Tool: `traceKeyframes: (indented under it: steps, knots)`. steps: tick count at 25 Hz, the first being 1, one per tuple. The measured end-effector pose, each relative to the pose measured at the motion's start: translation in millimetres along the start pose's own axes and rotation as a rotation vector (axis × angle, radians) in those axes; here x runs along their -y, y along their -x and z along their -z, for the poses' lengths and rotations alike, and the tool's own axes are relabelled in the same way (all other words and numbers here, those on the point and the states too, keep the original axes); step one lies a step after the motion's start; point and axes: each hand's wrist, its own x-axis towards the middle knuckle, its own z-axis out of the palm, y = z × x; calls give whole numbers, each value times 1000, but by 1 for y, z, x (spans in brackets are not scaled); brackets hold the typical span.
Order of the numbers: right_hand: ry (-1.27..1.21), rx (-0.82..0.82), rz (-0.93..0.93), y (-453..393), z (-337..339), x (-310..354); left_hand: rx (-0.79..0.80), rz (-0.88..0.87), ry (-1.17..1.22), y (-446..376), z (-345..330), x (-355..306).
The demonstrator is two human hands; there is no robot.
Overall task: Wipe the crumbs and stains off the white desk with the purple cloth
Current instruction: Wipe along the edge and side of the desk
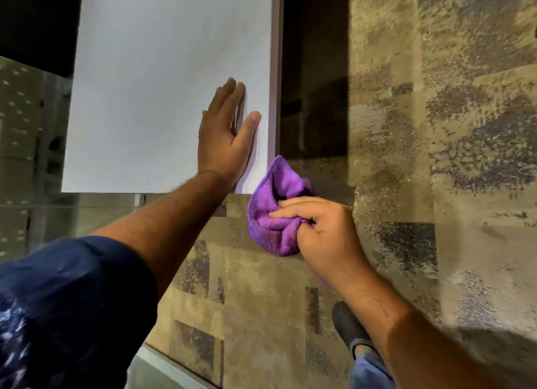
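The white desk [151, 98] fills the upper left of the head view, its surface mostly clean with a few tiny dark specks near the front edge. My left hand [225, 139] lies flat and open on the desk close to its right edge, fingers pointing away from me. My right hand [322, 234] grips the bunched purple cloth [273, 214] just off the desk's front right corner, below the tabletop's edge. The cloth's top reaches up to the corner.
A patterned brown and grey carpet [436, 156] covers the floor to the right and below. A dark gap [313, 69] runs along the desk's right side. My foot in a dark shoe [348, 327] stands near the bottom. A glass panel [35, 156] is at the left.
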Motion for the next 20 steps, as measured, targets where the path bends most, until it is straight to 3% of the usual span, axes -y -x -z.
traceKeyframes:
  steps: [3,6,8,11,14,15,17,19,20]
  knots:
    - [-255,98,-248,6,19,22,-11,16,-2,4,0,-3]
    - [-550,62,-415,14,39,62,-100,16,-111,10,7,-12]
    - [-643,43,-465,23,56,99,-68,131,-12,27,10,-26]
    - [-724,38,-505,41,78,152,65,267,480,76,26,-82]
    - [-703,75,-584,66,102,217,308,638,1257,157,82,-172]
    - [-599,51,-579,73,111,238,423,761,1504,183,97,-198]
    - [-22,-24,-378,79,132,272,543,939,1788,219,111,-236]
    - [599,-15,-199,81,157,303,554,1013,1848,240,116,-272]
    - [683,-9,-220,80,171,318,567,1023,1844,247,115,-289]
